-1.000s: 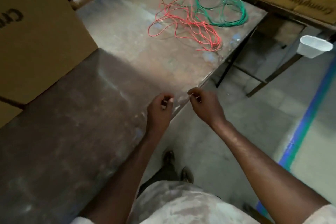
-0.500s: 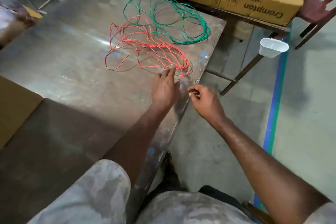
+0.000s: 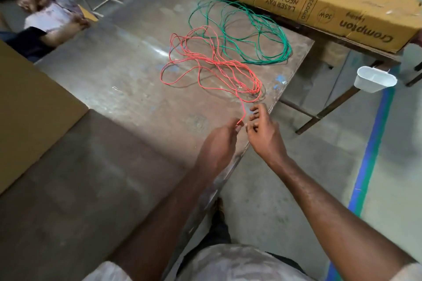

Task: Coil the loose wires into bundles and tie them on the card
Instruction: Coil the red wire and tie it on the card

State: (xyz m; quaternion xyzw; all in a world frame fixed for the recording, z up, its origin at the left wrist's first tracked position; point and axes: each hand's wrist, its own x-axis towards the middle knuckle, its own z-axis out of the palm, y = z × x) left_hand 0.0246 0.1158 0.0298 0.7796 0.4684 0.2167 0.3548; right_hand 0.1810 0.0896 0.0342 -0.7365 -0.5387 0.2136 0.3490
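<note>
A loose red wire (image 3: 212, 64) lies in tangled loops on the worn metal table (image 3: 127, 89). Behind it a green wire (image 3: 260, 34) lies in wider loops. One end of the red wire trails toward me, and my left hand (image 3: 219, 143) pinches that end at the table's right edge. My right hand (image 3: 265, 132) hovers just to the right of the wire end, fingers spread and loosely bent, holding nothing. No card for tying is visible.
A long yellow Crompton carton (image 3: 296, 0) lies along the back. A brown cardboard sheet (image 3: 29, 102) covers the table's left side. A white plastic bin (image 3: 374, 80) hangs off a frame at right. Another person's hands (image 3: 45, 11) hold paper at far left.
My left hand reached to the red wire, took its end and drew it back toward me. My right hand's fingers spread out from a pinch. The camera shifted.
</note>
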